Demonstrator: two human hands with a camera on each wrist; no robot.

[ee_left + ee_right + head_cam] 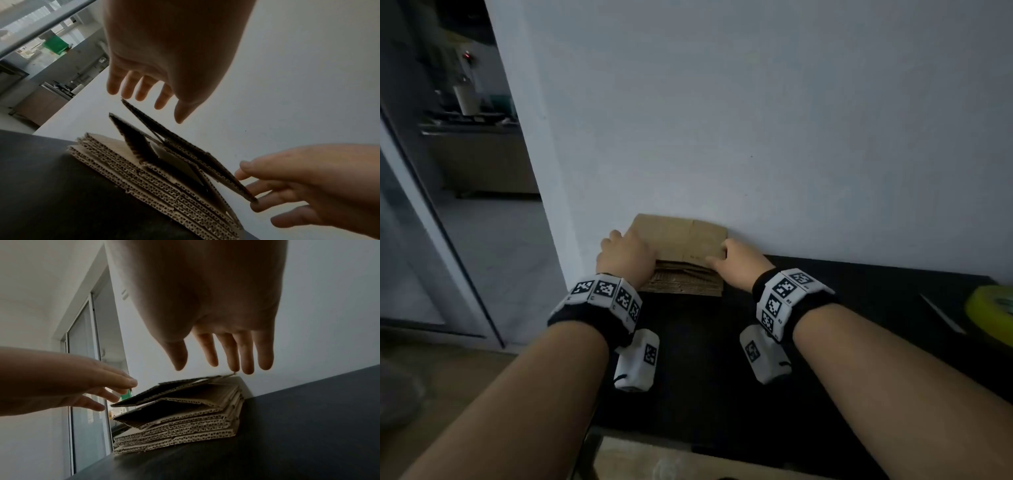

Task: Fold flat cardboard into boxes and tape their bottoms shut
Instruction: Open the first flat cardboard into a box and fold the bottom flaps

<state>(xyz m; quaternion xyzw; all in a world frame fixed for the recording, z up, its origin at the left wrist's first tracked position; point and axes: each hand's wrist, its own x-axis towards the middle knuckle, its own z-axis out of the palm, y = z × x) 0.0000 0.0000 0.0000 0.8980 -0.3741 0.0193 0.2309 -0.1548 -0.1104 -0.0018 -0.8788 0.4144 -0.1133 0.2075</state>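
Note:
A stack of flat corrugated cardboard [685,284] lies on the black table [705,387] against the white wall. Its top sheet [681,236] is raised off the stack and partly spread open, shown in the left wrist view as the lifted sheet [185,151] and in the right wrist view as the same sheet [174,391]. My left hand [625,255] is at its left end, straight fingers [127,87] touching a corner. My right hand [739,257] is at its right end, straight fingers [234,353] touching the far corner, thumb clear of the sheet.
A yellow tape roll [993,303] sits at the table's right edge, with a thin pale strip [941,313] beside it. The white wall [756,120] stands directly behind the stack. A glass door [421,240] and doorway open to the left, past the table's left edge.

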